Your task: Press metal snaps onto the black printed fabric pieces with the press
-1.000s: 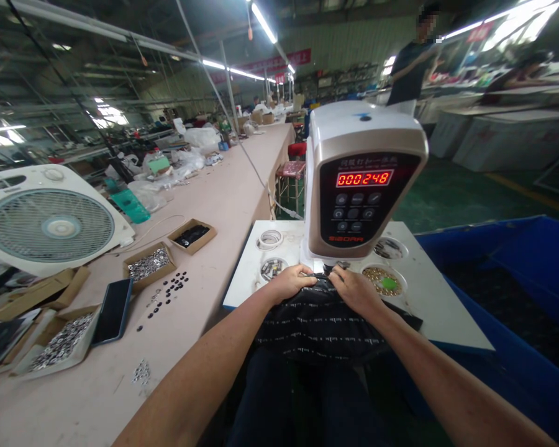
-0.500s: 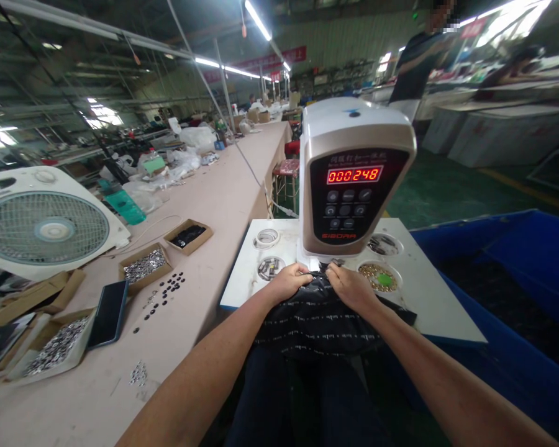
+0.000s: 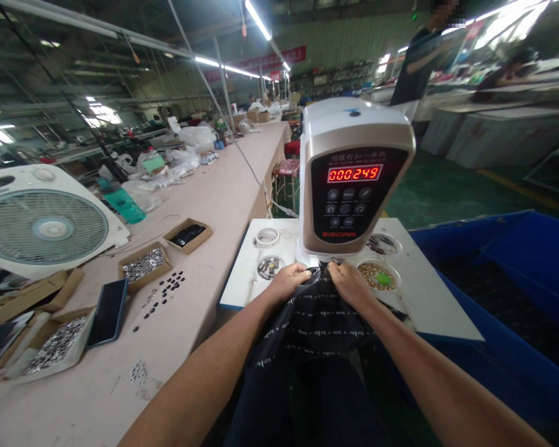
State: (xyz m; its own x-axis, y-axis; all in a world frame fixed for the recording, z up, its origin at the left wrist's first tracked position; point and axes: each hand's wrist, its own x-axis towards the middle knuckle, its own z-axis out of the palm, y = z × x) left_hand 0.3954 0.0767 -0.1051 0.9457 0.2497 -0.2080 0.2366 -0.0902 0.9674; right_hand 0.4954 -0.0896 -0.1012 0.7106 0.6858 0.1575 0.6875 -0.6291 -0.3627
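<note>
Black fabric (image 3: 323, 310) printed with rows of small white lettering hangs from both hands over my lap. My left hand (image 3: 289, 278) pinches its upper edge on the left, and my right hand (image 3: 347, 282) grips the same edge a little to the right. Both hands are at the foot of a white and gold snap-fastening machine (image 3: 358, 136), whose red display (image 3: 354, 174) reads 000249. The machine's working point is mostly hidden behind my fingers and the fabric. Beside my right hand, a round recess holds small gold fasteners (image 3: 370, 273) and a green piece.
On the left table stand a fan (image 3: 51, 226), a phone (image 3: 107, 310), boxes of metal snap parts (image 3: 144, 264) and a box of black parts (image 3: 189, 236). Loose black caps (image 3: 163, 298) lie nearby. A blue bin (image 3: 503, 248) is at right. A person (image 3: 414, 68) stands behind.
The display has gone from 000248 to 000249. The fabric has been drawn in from the right and hangs more bunched and lower between my hands. Both hands keep their grip.
</note>
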